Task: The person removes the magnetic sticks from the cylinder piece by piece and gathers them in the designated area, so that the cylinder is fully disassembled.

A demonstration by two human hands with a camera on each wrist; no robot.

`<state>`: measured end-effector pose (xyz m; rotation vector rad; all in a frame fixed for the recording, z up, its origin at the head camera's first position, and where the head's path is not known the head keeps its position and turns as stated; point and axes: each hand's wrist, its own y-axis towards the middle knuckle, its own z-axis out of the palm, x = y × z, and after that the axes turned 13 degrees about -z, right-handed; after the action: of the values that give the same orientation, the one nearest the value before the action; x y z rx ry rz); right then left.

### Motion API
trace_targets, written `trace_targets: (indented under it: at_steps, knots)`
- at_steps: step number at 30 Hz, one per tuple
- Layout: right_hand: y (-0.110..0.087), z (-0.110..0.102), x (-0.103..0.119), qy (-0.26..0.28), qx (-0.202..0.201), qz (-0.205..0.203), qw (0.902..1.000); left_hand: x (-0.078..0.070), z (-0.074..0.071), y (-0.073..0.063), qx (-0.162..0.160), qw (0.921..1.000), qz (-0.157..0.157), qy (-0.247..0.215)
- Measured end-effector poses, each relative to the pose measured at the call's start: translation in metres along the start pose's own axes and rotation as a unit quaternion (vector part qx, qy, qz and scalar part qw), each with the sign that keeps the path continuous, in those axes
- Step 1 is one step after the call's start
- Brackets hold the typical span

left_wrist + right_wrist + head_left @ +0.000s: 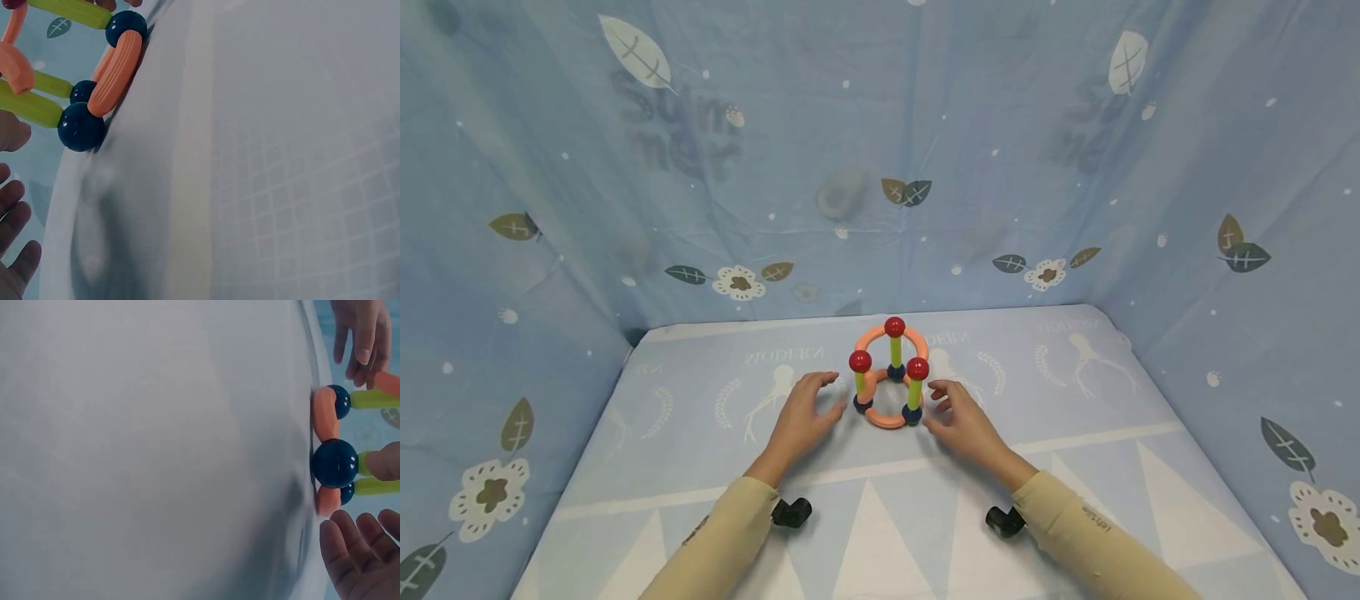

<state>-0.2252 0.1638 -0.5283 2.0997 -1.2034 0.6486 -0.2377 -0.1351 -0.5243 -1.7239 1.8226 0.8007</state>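
Note:
A toy frame of rods and balls stands on the cloth-covered table. Its base has dark blue balls (81,127) joined by curved orange rods (117,74). Three yellow-green sticks (896,353) rise from them, each topped by a red ball (894,327). More orange arcs (917,340) run between the tops, and one orange piece (14,67) has a free end in the left wrist view. My left hand (802,421) is beside the frame's left side, fingers loosely bent, holding nothing. On the right side my right hand (967,427) is likewise relaxed, its fingertips close to the right stick.
Blue leaf-and-flower curtains (842,150) surround the table at the back and sides. The patterned cloth (685,442) covers the tabletop. Black devices (792,512) are worn at both wrists, below the sleeves.

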Motion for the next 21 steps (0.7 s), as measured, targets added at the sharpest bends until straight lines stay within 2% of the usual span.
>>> trace_targets:
  at_steps: [8,14,21]
  knots:
    - [-0.005,0.011,-0.003,0.02,-0.015,-0.007,0.9997,0.004,0.008,-0.002,0.027,0.9991,-0.02,-0.025]
    - [-0.005,0.019,-0.003,0.018,-0.024,0.015,0.9994,0.005,0.016,0.001,0.037,0.9984,-0.016,-0.041]
    - [-0.002,0.023,-0.001,0.029,-0.036,0.032,0.9984,0.003,0.026,0.006,0.048,0.9976,-0.034,-0.035]
